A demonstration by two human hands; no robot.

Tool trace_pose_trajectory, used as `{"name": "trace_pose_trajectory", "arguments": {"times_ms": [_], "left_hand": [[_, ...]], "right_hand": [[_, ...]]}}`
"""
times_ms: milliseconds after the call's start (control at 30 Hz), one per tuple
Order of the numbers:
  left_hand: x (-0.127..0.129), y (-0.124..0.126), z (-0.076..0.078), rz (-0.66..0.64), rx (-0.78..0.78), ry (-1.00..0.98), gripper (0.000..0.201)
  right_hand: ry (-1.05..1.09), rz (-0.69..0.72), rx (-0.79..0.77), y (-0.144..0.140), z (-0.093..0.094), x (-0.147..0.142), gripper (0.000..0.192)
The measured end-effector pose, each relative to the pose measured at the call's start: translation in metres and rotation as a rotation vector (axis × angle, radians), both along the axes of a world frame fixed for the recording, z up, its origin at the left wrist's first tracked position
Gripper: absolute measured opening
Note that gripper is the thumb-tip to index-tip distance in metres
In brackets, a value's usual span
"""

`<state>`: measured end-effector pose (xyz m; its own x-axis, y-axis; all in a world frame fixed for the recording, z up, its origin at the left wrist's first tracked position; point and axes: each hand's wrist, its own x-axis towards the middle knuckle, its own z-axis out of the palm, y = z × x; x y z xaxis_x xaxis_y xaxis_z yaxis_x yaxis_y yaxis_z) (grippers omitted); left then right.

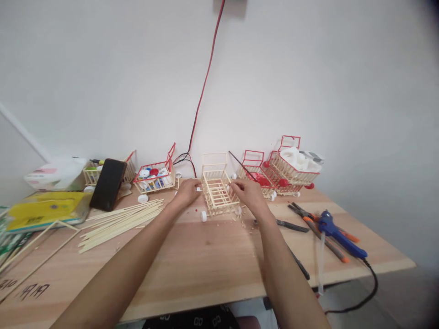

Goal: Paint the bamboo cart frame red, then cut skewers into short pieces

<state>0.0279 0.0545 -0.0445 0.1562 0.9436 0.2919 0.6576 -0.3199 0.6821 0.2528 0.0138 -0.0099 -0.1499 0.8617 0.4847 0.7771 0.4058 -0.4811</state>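
A small cart of pale sticks point(219, 194) stands on the table between my hands, its tall handle frame toward the wall. White bottle-cap wheels show at its front corners, one front wheel point(203, 216) at the left. My left hand point(187, 193) is closed at the cart's rear left side, with a small white wheel point(198, 188) at its fingertips. My right hand point(248, 195) has its thumb and finger pinched together against the rear right side. What those fingers hold is hidden.
Red-trimmed stick carts point(156, 176) stand along the wall on both sides. Loose sticks point(120, 225), a phone point(108, 184) and a yellow packet point(48, 211) lie left. Pliers point(318, 230), a blue glue gun point(339, 235) and a black-handled tool point(291, 225) lie right.
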Motion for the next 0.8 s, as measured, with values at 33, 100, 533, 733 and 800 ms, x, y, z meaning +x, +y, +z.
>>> {"name": "trace_pose_trajectory", "arguments": {"times_ms": [33,100,533,733,800], "left_hand": [[-0.001,0.000,0.000,-0.017,-0.003,0.015,0.027],[-0.004,0.000,-0.002,-0.047,-0.011,0.043,0.024],[-0.026,-0.030,0.012,-0.267,-0.231,-0.071,0.015],[-0.038,-0.061,0.008,-0.295,-0.653,-0.748,0.032],[-0.037,-0.070,0.004,-0.320,-0.747,-0.882,0.028]], "right_hand": [[-0.004,0.007,-0.003,-0.001,0.001,0.001,0.027],[-0.010,0.016,-0.011,-0.002,0.003,0.002,0.027],[-0.074,0.066,-0.065,-0.007,0.010,0.004,0.022],[0.077,0.248,-0.085,-0.009,0.015,0.014,0.023],[0.133,0.334,-0.124,-0.010,0.016,0.015,0.025]]}}
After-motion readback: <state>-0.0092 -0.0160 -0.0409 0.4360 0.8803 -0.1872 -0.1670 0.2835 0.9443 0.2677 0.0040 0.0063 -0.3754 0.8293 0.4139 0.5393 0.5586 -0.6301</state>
